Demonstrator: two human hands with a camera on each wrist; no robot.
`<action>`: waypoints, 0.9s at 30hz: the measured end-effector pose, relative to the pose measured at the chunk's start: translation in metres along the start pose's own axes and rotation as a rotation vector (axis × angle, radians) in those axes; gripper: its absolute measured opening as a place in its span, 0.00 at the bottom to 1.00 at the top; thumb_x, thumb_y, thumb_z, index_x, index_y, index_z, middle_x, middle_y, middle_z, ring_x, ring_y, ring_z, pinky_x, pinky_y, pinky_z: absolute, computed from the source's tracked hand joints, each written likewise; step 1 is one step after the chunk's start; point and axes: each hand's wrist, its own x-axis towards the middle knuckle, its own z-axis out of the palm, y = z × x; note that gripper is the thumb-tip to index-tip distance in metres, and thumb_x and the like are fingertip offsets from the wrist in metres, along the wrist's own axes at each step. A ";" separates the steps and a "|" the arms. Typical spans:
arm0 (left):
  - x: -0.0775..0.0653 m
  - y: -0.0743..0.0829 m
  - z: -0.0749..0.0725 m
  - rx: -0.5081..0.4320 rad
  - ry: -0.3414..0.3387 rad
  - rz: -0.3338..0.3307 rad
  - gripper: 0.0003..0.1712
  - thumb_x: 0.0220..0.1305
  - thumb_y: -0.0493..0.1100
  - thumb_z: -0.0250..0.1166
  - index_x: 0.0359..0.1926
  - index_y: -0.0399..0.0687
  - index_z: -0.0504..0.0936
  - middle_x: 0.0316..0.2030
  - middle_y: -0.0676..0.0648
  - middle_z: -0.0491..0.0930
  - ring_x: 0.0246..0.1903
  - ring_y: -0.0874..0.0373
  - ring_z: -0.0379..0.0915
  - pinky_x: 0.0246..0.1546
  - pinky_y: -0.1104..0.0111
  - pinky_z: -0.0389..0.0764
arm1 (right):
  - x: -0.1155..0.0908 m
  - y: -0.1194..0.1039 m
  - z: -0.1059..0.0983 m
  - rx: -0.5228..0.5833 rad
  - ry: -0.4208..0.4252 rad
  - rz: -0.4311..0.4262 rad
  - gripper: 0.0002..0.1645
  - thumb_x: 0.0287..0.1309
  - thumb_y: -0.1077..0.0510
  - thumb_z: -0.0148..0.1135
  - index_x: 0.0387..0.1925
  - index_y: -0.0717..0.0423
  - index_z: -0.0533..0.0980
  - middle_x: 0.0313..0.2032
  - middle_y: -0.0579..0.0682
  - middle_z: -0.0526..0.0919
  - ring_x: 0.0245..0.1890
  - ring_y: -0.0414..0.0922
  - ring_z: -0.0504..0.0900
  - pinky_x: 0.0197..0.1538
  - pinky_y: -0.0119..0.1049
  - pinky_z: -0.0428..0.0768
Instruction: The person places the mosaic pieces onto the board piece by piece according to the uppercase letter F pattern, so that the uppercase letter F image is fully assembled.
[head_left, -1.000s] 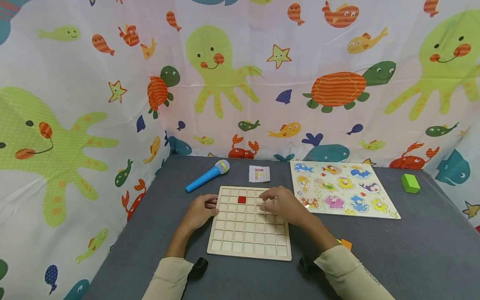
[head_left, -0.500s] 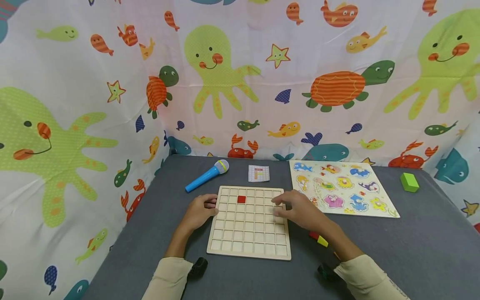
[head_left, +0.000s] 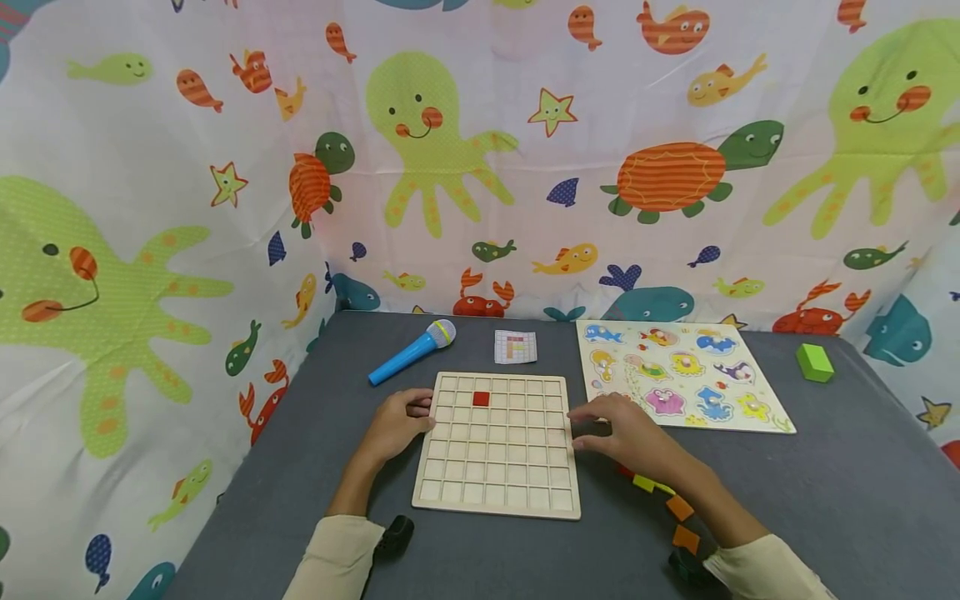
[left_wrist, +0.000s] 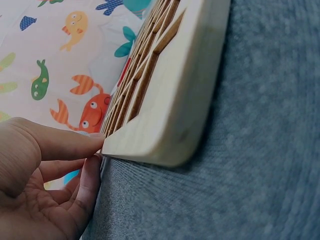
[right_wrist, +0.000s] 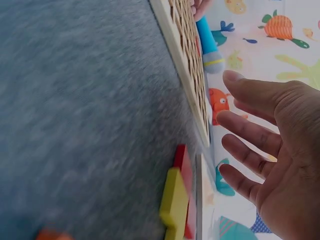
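A wooden grid board lies on the dark grey table, one red square tile in a cell of its upper part. My left hand holds the board's left edge; in the left wrist view the thumb and a fingertip meet at the rim. Just beyond the right edge is my right hand, with nothing in it and its fingers loosely spread. Beneath the right forearm lie a red tile, yellow tiles and orange tiles, partly hidden by the arm.
A blue toy microphone lies behind the board at left, beside a small printed grid card. A sea-animal puzzle board lies behind my right hand. Farther right stands a green block. A patterned curtain closes off the back.
My right hand has moved right, from over the grid to outside the board's right edge, uncovering cells and several coloured tiles. The left hand stays at the left edge.
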 end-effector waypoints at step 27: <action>-0.001 0.000 -0.002 -0.018 -0.010 -0.001 0.28 0.68 0.33 0.70 0.69 0.38 0.79 0.56 0.41 0.81 0.55 0.49 0.81 0.57 0.53 0.84 | -0.044 0.028 -0.018 -0.007 -0.055 0.037 0.29 0.60 0.46 0.79 0.60 0.52 0.84 0.55 0.47 0.87 0.54 0.48 0.82 0.56 0.45 0.83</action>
